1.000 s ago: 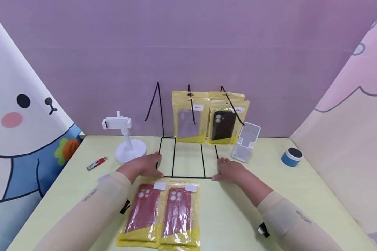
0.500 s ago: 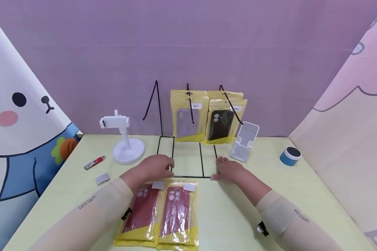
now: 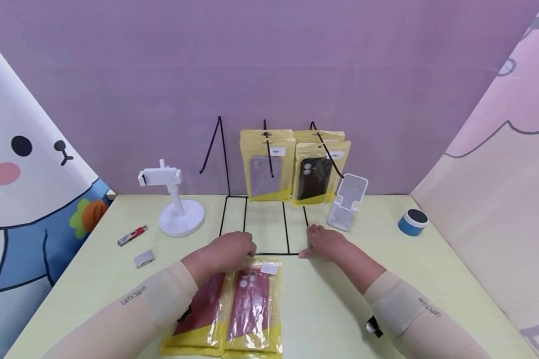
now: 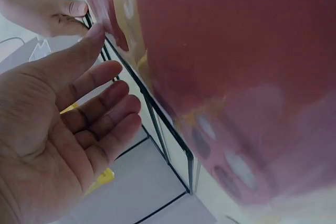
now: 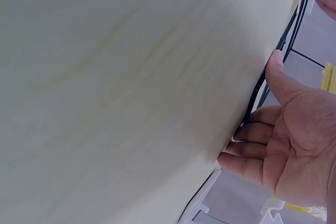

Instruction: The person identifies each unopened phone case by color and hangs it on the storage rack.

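Left hand hung loose-fingered; right hand gripped the rack.
Red-case pouches lay at the left hand's six o'clock.

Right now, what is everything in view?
Wire rack: one, black, centre
Hanging packs: at least four, yellow, on rack
Red-case packs: two, yellow, front
Phone holder: one, white, left
Folding stand: one, white, right
USB stick: one, red-silver, left
Block: one, grey, left
Tub: one, blue, right
Table: one, yellowish, beneath
Backdrop: one, purple, behind
Cloths: two, multicoloured, sides
Sleeves: two, beige, forearms
Tabs: two, black, sleeve edges
Left hand: one, bare, by rack's front
Right hand: one, bare, rack's right front corner
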